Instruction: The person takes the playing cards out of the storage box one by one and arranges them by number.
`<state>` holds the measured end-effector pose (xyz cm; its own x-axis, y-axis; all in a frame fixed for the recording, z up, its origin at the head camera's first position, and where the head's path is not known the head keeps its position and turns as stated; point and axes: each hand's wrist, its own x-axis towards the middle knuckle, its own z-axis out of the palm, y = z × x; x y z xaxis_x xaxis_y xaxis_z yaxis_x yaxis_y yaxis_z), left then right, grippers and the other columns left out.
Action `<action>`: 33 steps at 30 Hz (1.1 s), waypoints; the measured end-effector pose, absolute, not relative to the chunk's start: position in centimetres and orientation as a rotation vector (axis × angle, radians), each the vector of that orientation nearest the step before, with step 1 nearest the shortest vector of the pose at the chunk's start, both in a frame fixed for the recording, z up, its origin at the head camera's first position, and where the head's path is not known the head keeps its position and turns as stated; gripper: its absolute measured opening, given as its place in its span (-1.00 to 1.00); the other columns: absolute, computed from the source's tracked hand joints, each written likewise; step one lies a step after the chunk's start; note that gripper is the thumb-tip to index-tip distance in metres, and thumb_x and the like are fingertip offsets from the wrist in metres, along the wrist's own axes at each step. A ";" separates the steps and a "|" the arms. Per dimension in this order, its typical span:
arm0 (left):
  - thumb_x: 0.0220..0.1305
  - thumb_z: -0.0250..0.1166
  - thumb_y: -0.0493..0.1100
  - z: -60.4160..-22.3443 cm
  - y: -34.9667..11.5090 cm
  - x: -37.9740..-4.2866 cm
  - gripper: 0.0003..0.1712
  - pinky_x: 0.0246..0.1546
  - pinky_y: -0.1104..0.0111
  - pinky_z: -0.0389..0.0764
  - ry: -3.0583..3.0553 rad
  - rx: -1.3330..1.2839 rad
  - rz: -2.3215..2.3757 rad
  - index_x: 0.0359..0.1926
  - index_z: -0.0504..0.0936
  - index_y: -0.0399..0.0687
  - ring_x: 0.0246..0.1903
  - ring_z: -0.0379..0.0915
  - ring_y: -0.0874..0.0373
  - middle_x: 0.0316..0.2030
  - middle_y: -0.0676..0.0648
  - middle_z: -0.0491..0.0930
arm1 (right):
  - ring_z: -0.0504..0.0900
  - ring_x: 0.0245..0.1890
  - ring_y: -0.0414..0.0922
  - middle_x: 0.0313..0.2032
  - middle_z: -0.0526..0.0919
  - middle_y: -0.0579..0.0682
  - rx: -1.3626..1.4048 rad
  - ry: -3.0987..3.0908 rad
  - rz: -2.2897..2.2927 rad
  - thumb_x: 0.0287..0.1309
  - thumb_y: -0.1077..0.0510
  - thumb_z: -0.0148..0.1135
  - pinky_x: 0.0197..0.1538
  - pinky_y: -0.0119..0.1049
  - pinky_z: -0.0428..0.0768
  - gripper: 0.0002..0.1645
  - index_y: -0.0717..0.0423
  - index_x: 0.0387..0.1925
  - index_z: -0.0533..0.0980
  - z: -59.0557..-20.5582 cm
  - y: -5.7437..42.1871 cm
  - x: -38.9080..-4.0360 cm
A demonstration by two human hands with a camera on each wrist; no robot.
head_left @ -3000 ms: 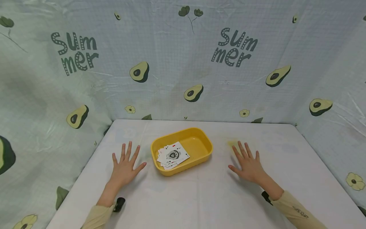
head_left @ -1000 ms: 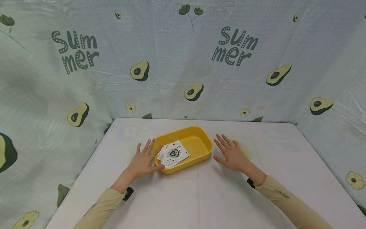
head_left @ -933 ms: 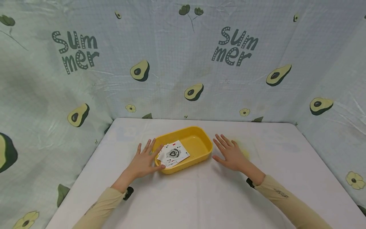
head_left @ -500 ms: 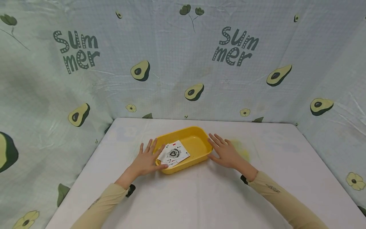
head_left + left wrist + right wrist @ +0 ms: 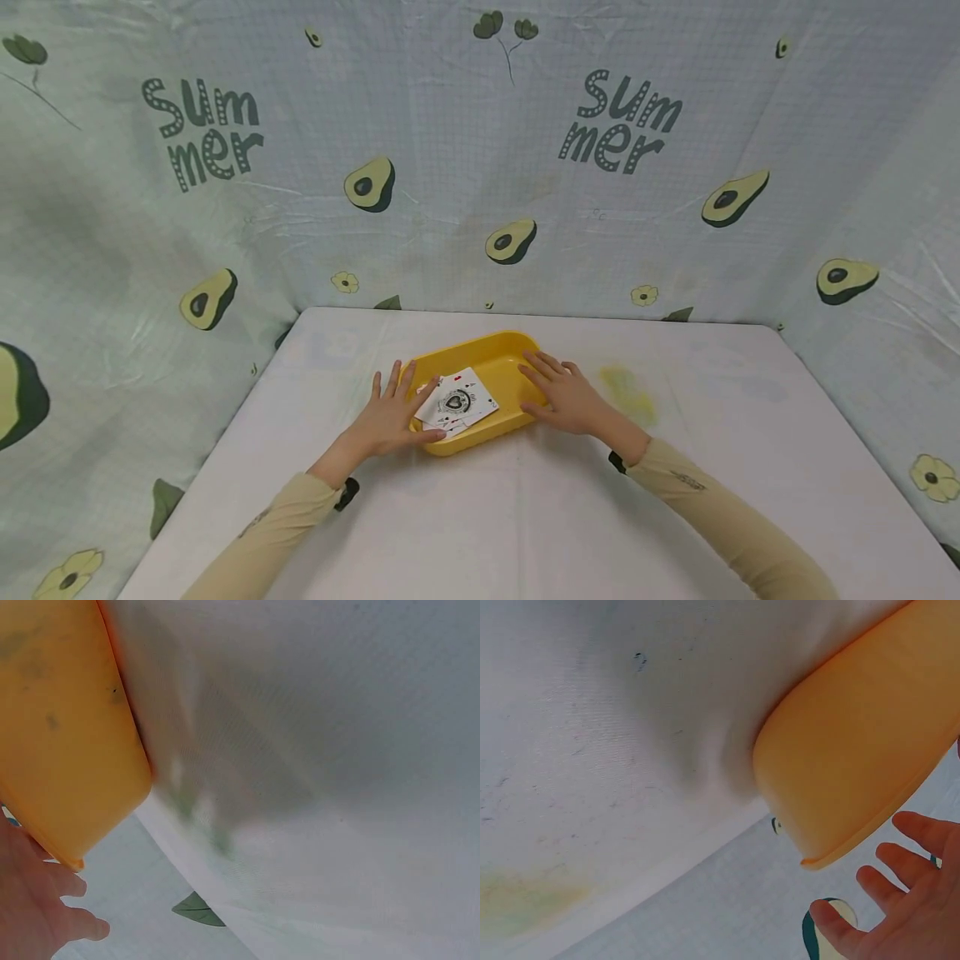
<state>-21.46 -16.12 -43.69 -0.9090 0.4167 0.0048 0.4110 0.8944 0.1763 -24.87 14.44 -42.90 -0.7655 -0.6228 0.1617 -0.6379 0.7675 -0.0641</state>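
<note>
A shallow yellow plastic tray (image 5: 504,423) stands at the middle of the table, turned at a slant. Several white playing cards (image 5: 459,400), with an ace of hearts-like design on top, lie loosely overlapped in its left half. My left hand (image 5: 384,422), fingers spread, is over the tray's left end, with the thumb by the near rim. At the right end my right hand (image 5: 564,402) reaches over the rim, its fingers extended. Both wrist views show the tray's outer wall, with the left hand (image 5: 34,900) and right hand (image 5: 911,896) beside its rim.
The table (image 5: 517,517) has a white cover with a yellowish stain (image 5: 628,393) right of the tray. A pale cloth (image 5: 450,108) printed with avocados and lettering hangs behind and at both sides.
Both hands have come inward from either side to the tray's ends. In the last half second the right hand has moved left over the rim; the left has shifted slightly right.
</note>
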 end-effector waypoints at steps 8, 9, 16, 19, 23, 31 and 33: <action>-0.03 0.04 0.46 -43.8 -16.0 -21.6 0.04 0.22 -0.22 -0.31 3.003 0.635 0.296 0.37 -0.05 0.10 0.34 -0.48 -0.29 0.36 -0.33 -0.35 | 0.11 0.33 0.03 0.33 0.13 0.04 1.061 -2.851 0.198 0.16 -0.23 -0.04 0.16 0.11 0.23 -0.26 0.06 0.27 0.19 -42.6 12.6 -25.3; -0.03 0.04 0.47 -43.8 -16.1 -21.6 0.04 0.22 -0.21 -0.33 2.996 0.632 0.302 0.37 -0.06 0.10 0.34 -0.50 -0.28 0.36 -0.34 -0.37 | 0.11 0.33 0.03 0.33 0.13 0.03 1.065 -2.861 0.203 0.16 -0.23 -0.04 0.17 0.12 0.22 -0.26 0.06 0.27 0.20 -42.5 12.3 -25.4; -0.06 0.09 0.46 -43.7 -16.4 -21.7 0.10 0.23 -0.19 -0.35 2.984 0.612 0.333 0.38 -0.08 0.03 0.35 -0.49 -0.24 0.35 -0.37 -0.37 | 0.15 0.30 0.02 0.30 0.20 0.01 1.110 -2.903 0.191 0.16 -0.21 -0.03 0.19 0.13 0.21 -0.31 0.04 0.25 0.23 -42.2 10.5 -25.9; -0.05 0.08 0.45 -43.8 -16.5 -21.8 0.10 0.23 -0.20 -0.35 2.993 0.615 0.325 0.38 -0.09 0.02 0.36 -0.48 -0.23 0.36 -0.34 -0.37 | 0.15 0.30 0.01 0.30 0.21 -0.01 1.140 -2.937 0.192 0.17 -0.20 -0.04 0.21 0.12 0.19 -0.32 0.03 0.25 0.24 -42.1 9.7 -26.2; -0.05 0.08 0.45 -44.1 -16.6 -21.9 0.10 0.22 -0.20 -0.35 3.002 0.628 0.336 0.38 -0.09 0.02 0.35 -0.48 -0.25 0.36 -0.34 -0.37 | 0.17 0.28 -0.01 0.27 0.26 -0.04 1.206 -2.938 0.161 0.19 -0.18 -0.05 0.22 0.08 0.19 -0.37 0.01 0.22 0.27 -42.5 8.6 -26.8; -0.04 0.09 0.44 -44.1 -16.6 -21.9 0.09 0.21 -0.22 -0.32 3.019 0.644 0.333 0.38 -0.09 0.01 0.35 -0.45 -0.26 0.36 -0.35 -0.35 | 0.25 0.23 -0.06 0.18 0.38 -0.08 1.283 -2.920 0.069 0.21 -0.11 -0.04 0.20 0.06 0.25 -0.49 -0.04 0.16 0.35 -43.2 6.8 -27.7; -0.04 0.09 0.44 -44.2 -16.6 -21.8 0.09 0.21 -0.22 -0.32 3.018 0.647 0.334 0.38 -0.10 0.02 0.35 -0.46 -0.26 0.36 -0.35 -0.36 | 0.27 0.22 -0.07 0.18 0.39 -0.08 1.301 -2.914 0.048 0.22 -0.10 -0.04 0.18 0.06 0.27 -0.50 -0.05 0.15 0.36 -43.3 6.3 -27.7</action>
<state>-21.84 -16.60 -44.16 -0.9124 0.4091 0.0089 0.4012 0.8900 0.2166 -27.75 6.35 -43.31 -0.6667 -0.7445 -0.0336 -0.7430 0.6675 -0.0476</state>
